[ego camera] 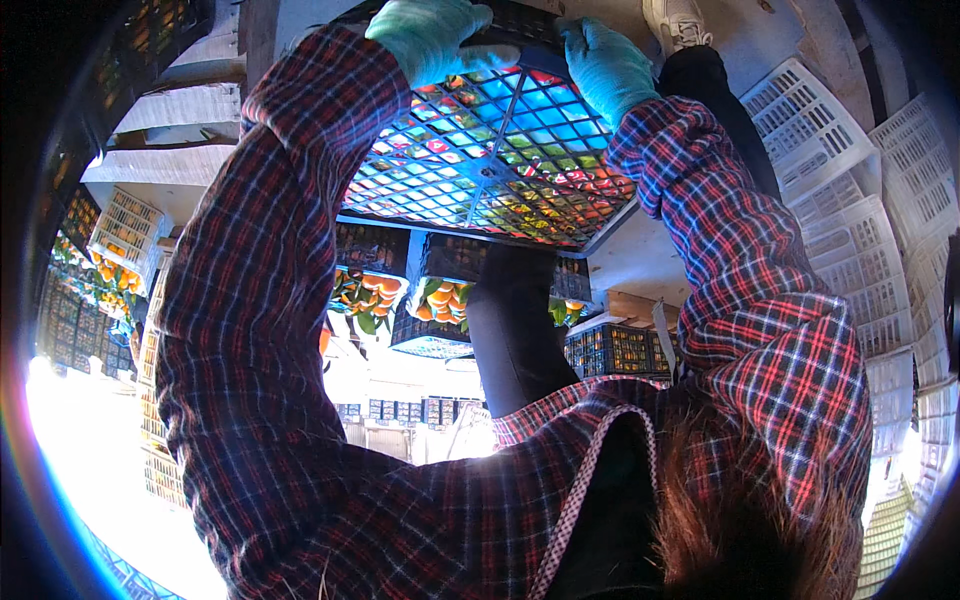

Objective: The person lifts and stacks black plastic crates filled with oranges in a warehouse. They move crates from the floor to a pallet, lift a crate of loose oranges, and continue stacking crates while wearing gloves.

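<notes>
My left hand (431,41), in a teal knit glove, grips the upper edge of a black plastic crate (491,172), with thumb and fingers apart around it. At the same edge, farther right, my right hand (607,71), gloved alike, has its fingers curled on the rim. The crate is tilted, its lattice face turned towards me. Through the lattice shows a bright printed sheet (559,112) in blue, red, green and yellow. What the crate holds is hidden.
Black crates of orange citrus fruit with leaves (442,300) stand beyond my leg (517,322). White plastic crates (806,124) are stacked along the right. Wooden boards (169,120) lie at the left, near a white crate (127,225). A light-coloured shoe (675,26) is at the top.
</notes>
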`<state>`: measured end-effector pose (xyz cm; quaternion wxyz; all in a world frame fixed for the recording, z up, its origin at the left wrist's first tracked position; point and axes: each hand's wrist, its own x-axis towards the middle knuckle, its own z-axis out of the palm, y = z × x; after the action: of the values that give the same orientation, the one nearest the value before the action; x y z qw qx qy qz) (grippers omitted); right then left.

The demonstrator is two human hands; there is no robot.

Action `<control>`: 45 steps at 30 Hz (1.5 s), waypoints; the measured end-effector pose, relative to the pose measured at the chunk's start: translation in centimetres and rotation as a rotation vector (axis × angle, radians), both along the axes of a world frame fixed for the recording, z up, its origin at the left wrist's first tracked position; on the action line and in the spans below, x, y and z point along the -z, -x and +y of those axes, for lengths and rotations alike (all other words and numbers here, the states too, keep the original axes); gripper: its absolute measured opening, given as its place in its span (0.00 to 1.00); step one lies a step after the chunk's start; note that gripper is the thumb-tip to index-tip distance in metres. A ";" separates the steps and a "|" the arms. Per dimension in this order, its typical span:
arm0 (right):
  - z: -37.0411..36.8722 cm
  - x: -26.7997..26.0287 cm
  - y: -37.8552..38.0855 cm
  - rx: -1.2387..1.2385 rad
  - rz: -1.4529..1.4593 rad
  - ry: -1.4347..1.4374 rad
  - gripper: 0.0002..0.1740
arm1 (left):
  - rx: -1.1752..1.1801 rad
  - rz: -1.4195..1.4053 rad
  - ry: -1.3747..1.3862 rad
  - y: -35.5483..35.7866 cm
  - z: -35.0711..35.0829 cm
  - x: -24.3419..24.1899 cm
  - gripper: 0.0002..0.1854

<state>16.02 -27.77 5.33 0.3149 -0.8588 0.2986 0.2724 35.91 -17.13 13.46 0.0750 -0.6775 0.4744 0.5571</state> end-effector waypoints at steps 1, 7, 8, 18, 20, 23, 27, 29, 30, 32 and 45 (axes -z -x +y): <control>0.0 0.3 0.1 -0.010 0.049 0.017 0.21 | -0.039 0.005 -0.047 0.1 -0.1 0.0 0.26; 0.6 -0.6 -0.5 -0.023 -0.083 0.001 0.22 | -0.441 0.098 -0.245 -0.5 -1.5 -1.8 0.26; 0.9 -0.9 -1.1 -0.026 -0.139 -0.008 0.22 | -0.410 0.118 -0.273 -0.6 -1.7 -2.0 0.26; 2.7 -1.0 -5.3 -0.028 0.114 -0.120 0.19 | -0.085 -0.020 -0.036 0.1 0.2 2.6 0.20; 2.5 -1.2 -5.3 -0.047 0.050 -0.105 0.18 | -0.044 -0.058 0.032 0.2 0.3 2.4 0.20; 2.9 -1.5 -5.7 -0.005 0.108 -0.063 0.18 | -0.044 -0.105 0.069 0.0 0.3 1.7 0.19; 4.0 -1.4 -6.9 -0.008 0.044 -0.135 0.20 | -0.282 -0.075 -0.010 0.2 0.4 2.9 0.16; 4.2 -0.7 -7.6 -0.002 0.087 -0.105 0.20 | -0.225 -0.102 -0.067 0.6 0.7 4.4 0.15; 4.1 -0.4 -7.7 -0.066 0.057 -0.086 0.20 | -0.233 -0.143 -0.036 1.0 0.9 5.0 0.13; 4.0 0.0 -7.5 -0.178 0.181 -0.167 0.18 | -0.277 -0.156 0.072 1.4 1.5 5.8 0.12; 1.1 1.2 -4.1 0.042 0.019 -0.007 0.21 | -0.522 -0.509 0.271 -4.4 4.9 2.5 0.11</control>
<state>20.10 -26.63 4.17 0.3209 -0.8485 0.3186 0.2748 40.31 -12.22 10.97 -0.0440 -0.8958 0.3214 0.3039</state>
